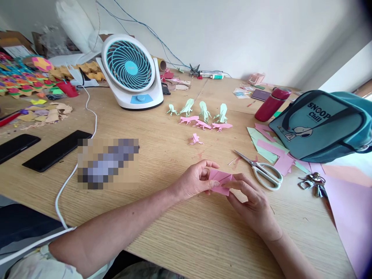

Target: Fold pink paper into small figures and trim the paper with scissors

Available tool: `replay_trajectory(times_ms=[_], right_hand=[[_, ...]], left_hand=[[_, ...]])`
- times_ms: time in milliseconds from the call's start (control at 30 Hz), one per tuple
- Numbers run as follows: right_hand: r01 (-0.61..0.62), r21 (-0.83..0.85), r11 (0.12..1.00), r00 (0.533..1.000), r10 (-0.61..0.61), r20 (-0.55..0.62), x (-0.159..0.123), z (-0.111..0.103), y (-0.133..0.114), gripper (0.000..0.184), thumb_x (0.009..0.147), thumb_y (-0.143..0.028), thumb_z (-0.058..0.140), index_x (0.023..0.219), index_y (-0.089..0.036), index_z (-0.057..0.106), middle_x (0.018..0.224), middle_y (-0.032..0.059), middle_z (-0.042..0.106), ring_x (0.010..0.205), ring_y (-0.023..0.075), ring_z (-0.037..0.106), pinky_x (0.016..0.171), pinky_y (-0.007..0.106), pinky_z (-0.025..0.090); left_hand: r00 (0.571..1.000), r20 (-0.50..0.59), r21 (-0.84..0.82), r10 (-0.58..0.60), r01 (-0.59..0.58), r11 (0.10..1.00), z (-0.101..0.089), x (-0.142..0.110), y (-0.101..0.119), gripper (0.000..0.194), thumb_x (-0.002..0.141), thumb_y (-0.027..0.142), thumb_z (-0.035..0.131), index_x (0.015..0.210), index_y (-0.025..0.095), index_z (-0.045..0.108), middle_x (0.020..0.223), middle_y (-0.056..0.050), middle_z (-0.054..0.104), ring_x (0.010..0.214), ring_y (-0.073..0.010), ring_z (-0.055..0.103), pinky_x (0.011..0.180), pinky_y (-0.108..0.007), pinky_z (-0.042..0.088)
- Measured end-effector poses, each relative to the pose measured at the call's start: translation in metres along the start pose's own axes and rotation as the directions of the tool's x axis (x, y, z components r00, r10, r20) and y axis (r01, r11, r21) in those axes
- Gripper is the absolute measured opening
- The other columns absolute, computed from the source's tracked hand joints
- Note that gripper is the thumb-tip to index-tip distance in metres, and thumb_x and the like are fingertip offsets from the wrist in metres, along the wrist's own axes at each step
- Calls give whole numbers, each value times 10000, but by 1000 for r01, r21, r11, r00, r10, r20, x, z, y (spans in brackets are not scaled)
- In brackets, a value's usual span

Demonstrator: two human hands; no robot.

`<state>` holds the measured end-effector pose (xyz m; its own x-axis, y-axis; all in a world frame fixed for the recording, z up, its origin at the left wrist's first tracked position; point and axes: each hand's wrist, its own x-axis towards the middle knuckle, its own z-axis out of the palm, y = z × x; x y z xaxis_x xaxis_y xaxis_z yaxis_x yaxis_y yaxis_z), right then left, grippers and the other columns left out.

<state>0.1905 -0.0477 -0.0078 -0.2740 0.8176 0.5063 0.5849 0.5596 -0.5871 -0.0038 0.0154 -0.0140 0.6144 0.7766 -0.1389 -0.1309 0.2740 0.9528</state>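
Note:
A small piece of pink paper (220,177) with crease lines is held above the table between both hands. My left hand (195,179) pinches its left side, thumb on the face. On its right edge my right hand (250,197) grips with fingers and thumb. Just right of the hands lie scissors (266,174) with pale handles, blades partly apart. Beyond the hands stands a small pink folded paper figure (195,139). Behind it are several more pink paper figures (203,124) and a row of green paper figures (205,111).
A white and blue fan (130,73) stands at the back left. To the right are a red flask (273,104), a teal bag (325,124), paper scraps (264,145), keys (314,182) and pink sheets (345,217). A white cable (58,197) and black cases (58,151) lie left.

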Motion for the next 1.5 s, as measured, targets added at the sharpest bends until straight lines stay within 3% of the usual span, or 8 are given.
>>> replay_trajectory(times_ms=[267, 500, 767, 1000, 1200, 1300, 1500], right_hand=[[13, 59, 998, 1000, -14, 26, -1, -2, 3, 205, 884, -87, 578, 994, -257, 616, 937, 52, 618, 814, 179, 626, 696, 306, 491], [20, 85, 996, 999, -23, 31, -1, -4, 6, 227, 856, -77, 605, 986, -260, 639, 928, 43, 621, 793, 178, 619, 682, 300, 477], [-63, 179, 982, 997, 55, 51, 0, -5, 8, 109, 873, -165, 660, 932, -256, 663, 920, 45, 638, 838, 195, 627, 741, 331, 487], [-295, 479, 827, 953, 291, 84, 0, 6, 3, 62, 883, -270, 679, 854, -243, 631, 905, 39, 653, 824, 187, 608, 792, 343, 489], [-408, 639, 652, 888, 446, 113, 5, 10, -3, 193, 832, -381, 738, 825, -234, 613, 826, 26, 662, 767, 176, 622, 756, 326, 521], [-424, 663, 617, 874, 472, 119, 7, 11, -4, 209, 828, -397, 741, 816, -230, 616, 805, 26, 672, 743, 175, 637, 727, 319, 525], [-418, 662, 623, 874, 475, 105, 3, 13, -3, 176, 835, -341, 747, 858, -232, 612, 841, 27, 684, 759, 182, 647, 734, 334, 523]], left_hand=[[998, 56, -86, -33, 38, 996, 1, -1, 5, 552, 676, 312, 843, 1118, 171, 543, 861, -18, 678, 695, -111, 628, 599, -219, 477], [995, 86, -98, -53, 61, 993, -2, -2, 7, 537, 696, 213, 819, 1160, 166, 553, 936, -33, 700, 817, -118, 645, 794, -276, 478], [993, 99, -54, -67, 72, 996, 0, -3, 10, 543, 698, 149, 788, 1190, 171, 558, 863, -9, 699, 750, -102, 647, 727, -229, 455], [994, 108, 23, -12, 9, 1000, 2, -2, 7, 518, 720, 107, 731, 1203, 159, 552, 909, -39, 702, 770, -114, 648, 708, -221, 462], [993, 76, 341, 86, -106, 934, 2, -4, 4, 250, 787, 193, 699, 1027, 138, 653, 841, -35, 677, 747, -136, 627, 676, -229, 471], [990, 77, 449, 114, -137, 883, 3, -6, 3, 221, 855, 255, 650, 1041, 139, 677, 819, -35, 679, 722, -132, 616, 649, -222, 470], [981, 139, 466, 136, -186, 865, 6, -9, 6, 335, 953, 297, 547, 1234, 155, 659, 856, -62, 722, 772, -152, 674, 700, -236, 521]])
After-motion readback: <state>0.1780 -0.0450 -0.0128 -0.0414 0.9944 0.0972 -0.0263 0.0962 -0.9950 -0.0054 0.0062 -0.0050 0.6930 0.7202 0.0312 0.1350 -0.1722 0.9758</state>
